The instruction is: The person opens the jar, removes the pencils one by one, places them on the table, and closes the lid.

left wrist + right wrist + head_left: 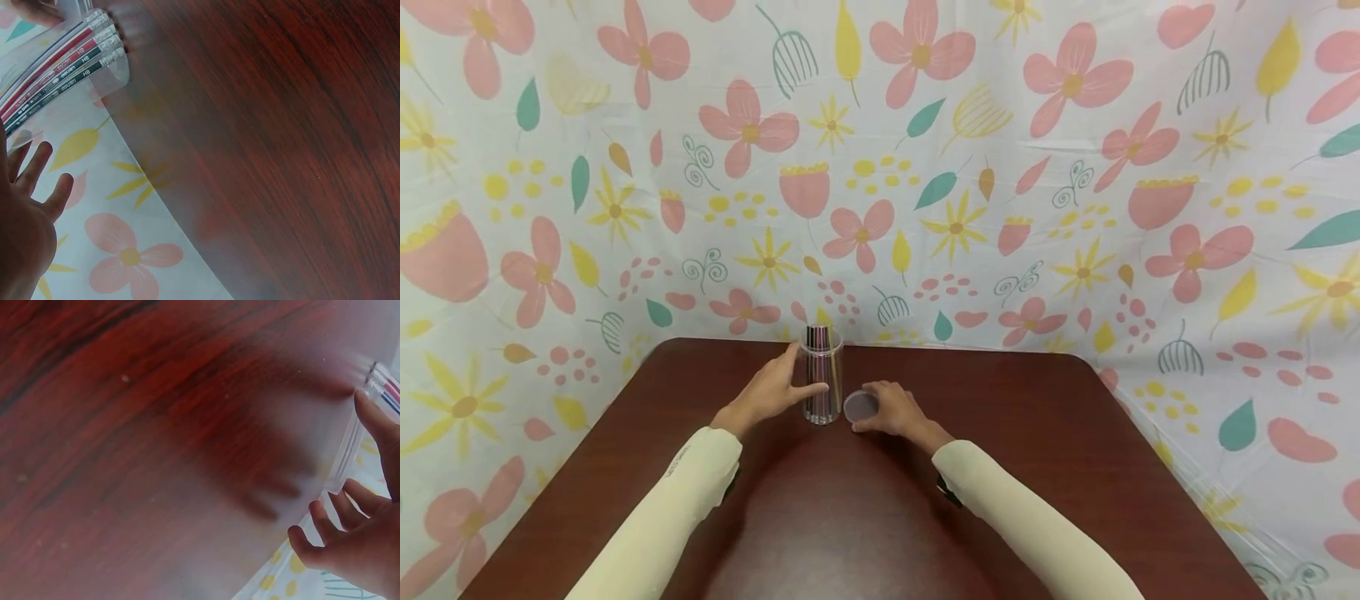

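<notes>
A clear plastic jar (811, 412) stands upright near the far side of the table, packed with pencils (823, 379) whose ends rise above its rim. In the left wrist view the pencils (69, 70) are red, dark green and blue, with white erasers at the jar's base. My left hand (765, 396) is around the jar from the left, thumb across its front and fingers toward its back; the outer fingers spread away from the wall. Just right of the jar, my right hand (897, 410) pinches a round clear lid (861, 406) by its edge between thumb and fingers.
Both hands work over a dark reddish-brown wooden table (1000, 467). Right behind its far edge hangs a white cloth (955, 275) printed with flowers, which also runs down both sides.
</notes>
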